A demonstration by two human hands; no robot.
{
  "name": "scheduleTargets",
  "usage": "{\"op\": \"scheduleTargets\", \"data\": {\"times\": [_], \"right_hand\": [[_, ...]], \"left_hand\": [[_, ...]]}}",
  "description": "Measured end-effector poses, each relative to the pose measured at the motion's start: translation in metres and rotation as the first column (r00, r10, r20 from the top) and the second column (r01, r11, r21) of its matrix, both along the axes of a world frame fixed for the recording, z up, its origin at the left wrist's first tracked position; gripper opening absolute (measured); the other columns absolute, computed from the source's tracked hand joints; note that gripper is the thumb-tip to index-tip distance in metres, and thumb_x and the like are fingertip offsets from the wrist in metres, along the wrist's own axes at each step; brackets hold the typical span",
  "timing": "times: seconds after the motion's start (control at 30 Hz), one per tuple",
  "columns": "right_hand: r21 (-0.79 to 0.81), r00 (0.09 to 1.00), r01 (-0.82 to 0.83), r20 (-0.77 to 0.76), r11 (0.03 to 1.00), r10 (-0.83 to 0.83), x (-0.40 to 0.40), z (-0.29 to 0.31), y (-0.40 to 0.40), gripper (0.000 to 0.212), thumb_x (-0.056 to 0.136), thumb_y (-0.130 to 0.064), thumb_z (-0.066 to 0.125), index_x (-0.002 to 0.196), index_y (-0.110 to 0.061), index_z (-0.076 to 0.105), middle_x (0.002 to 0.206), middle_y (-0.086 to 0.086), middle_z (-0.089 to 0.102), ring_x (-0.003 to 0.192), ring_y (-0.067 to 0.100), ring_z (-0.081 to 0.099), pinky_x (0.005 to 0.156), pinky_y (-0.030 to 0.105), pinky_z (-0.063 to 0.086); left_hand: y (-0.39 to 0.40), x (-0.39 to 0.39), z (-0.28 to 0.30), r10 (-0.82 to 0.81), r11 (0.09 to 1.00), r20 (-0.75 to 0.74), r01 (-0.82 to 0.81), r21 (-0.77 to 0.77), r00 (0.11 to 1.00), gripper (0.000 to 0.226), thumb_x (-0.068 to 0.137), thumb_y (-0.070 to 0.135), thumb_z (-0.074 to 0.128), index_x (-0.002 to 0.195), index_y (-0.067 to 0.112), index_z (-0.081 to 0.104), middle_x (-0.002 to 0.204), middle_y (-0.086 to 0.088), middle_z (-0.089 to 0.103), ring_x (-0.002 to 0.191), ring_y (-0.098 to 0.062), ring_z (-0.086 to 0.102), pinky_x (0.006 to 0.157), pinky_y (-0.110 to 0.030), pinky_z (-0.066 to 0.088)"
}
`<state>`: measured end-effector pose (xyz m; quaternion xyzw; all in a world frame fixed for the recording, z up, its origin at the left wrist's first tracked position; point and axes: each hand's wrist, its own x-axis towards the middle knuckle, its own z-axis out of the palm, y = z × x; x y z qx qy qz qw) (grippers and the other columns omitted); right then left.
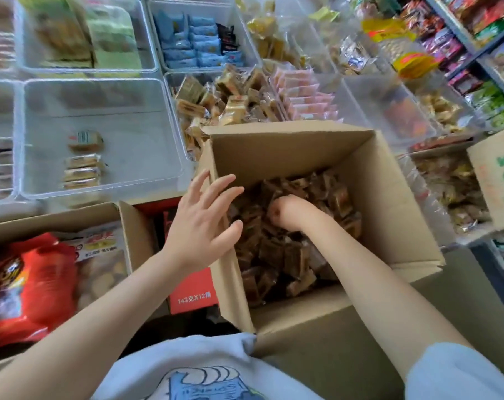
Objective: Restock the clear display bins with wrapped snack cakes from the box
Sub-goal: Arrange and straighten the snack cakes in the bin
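Left hand [200, 223] spread; right hand [285, 210] plunged into box [389, 197].

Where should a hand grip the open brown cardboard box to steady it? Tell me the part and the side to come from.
Grip the left wall's top edge of the open brown cardboard box, coming from the left. That rim is bare and upright, and the left hand hovers beside it, fingers spread. The right hand is buried among the brown wrapped snack cakes.

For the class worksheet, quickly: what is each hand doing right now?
Left hand: open, fingers spread over the box edge.
Right hand: buried among snack cakes; cannot tell.
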<state>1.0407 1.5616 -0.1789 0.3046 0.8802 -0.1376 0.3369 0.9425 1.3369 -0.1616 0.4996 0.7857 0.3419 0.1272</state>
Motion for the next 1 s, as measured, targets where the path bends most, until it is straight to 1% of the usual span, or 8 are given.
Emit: {"op": "scheduleTargets", "data": {"times": [0.23,0.37,0.47,0.63,0.7,0.77,0.87,1.0], "right_hand": [[0.1,0.977,-0.162,0.157,0.982,0.145,-0.006,-0.059,0.026,0.051,0.101,-0.02,0.044,0.15,-0.03,0.038,0.159,0.012,0.026,0.143,0.039,0.025,0.107,0.051,0.041],[0.015,0.994,-0.108,0.008,0.994,0.107,-0.005,-0.052,0.022,0.024,0.097,-0.013,0.049,0.119,-0.021,0.054,0.13,0.014,0.054,0.115,0.036,0.051,0.089,0.043,0.05],[-0.162,0.974,0.119,-0.173,0.98,-0.147,-0.007,-0.02,0.03,0.013,0.091,-0.022,0.067,0.094,-0.025,0.055,0.102,0.003,0.062,0.09,0.026,0.062,0.069,0.031,0.047],[-0.678,0.675,0.252,-0.388,0.69,-0.628,0.0,0.062,0.024,0.02,0.095,-0.027,0.064,0.114,-0.023,0.059,0.111,0.008,0.069,0.097,0.024,0.069,0.071,0.034,0.053],[-0.853,0.573,0.171,-0.321,0.493,-0.754,0.001,0.09,0.009,0.022,0.099,-0.02,0.058,0.121,-0.018,0.057,0.119,0.012,0.066,0.11,0.026,0.067,0.087,0.04,0.055],[-0.91,0.529,0.086,-0.304,0.406,-0.792,-0.003,0.113,-0.009,0.025,0.1,-0.017,0.056,0.125,-0.016,0.055,0.122,0.016,0.064,0.116,0.028,0.064,0.094,0.043,0.055],[-0.9,0.536,-0.004,-0.369,0.435,-0.759,-0.022,0.13,-0.044,0.03,0.096,-0.017,0.062,0.125,-0.015,0.055,0.114,0.014,0.065,0.115,0.03,0.063,0.096,0.045,0.054],[-0.752,0.62,-0.031,-0.531,0.658,-0.577,-0.069,0.135,-0.098,0.032,0.095,-0.015,0.065,0.126,-0.018,0.056,0.112,0.015,0.063,0.108,0.026,0.064,0.09,0.036,0.057]], "left_hand": [[0.0,0.005,0.003,0.057,0.998,0.049,-0.055,-0.027,0.997,0.062,0.092,0.051,0.038,0.151,0.034,0.04,0.16,0.016,0.03,0.154,-0.013,0.0,0.122,-0.054,0.012],[0.0,0.006,0.005,0.053,0.998,0.082,-0.05,-0.036,0.995,0.062,0.092,0.052,0.038,0.152,0.037,0.038,0.16,0.019,0.027,0.154,-0.009,-0.003,0.122,-0.052,0.01],[-0.001,0.005,0.004,0.04,0.998,0.071,-0.037,-0.05,0.997,0.063,0.092,0.053,0.035,0.153,0.038,0.034,0.161,0.019,0.025,0.154,-0.01,-0.005,0.122,-0.053,0.008],[-0.001,0.003,0.01,0.004,0.994,0.051,0.001,-0.105,0.999,0.067,0.093,0.06,0.03,0.156,0.041,0.024,0.164,0.021,0.016,0.154,-0.008,-0.008,0.125,-0.05,0.006],[-0.002,0.0,0.019,0.039,0.998,0.212,-0.028,-0.052,0.977,0.065,0.094,0.062,0.038,0.155,0.042,0.026,0.163,0.024,0.018,0.153,-0.004,0.003,0.125,-0.047,0.014],[-0.004,-0.011,0.037,0.119,0.983,0.52,-0.172,0.055,0.846,0.065,0.095,0.061,0.052,0.153,0.038,0.035,0.156,0.02,0.034,0.14,0.006,0.033,0.114,-0.029,0.035],[-0.017,-0.041,0.065,0.129,0.937,0.796,-0.335,0.096,0.591,0.064,0.087,0.048,0.062,0.145,0.026,0.047,0.133,0.008,0.061,0.105,0.002,0.065,0.082,-0.013,0.049],[-0.054,-0.09,0.073,0.1,0.918,0.822,-0.371,0.142,0.56,0.029,0.088,0.018,0.074,0.116,0.027,0.069,0.104,0.001,0.077,0.095,-0.009,0.071,0.082,-0.018,0.054]]}}
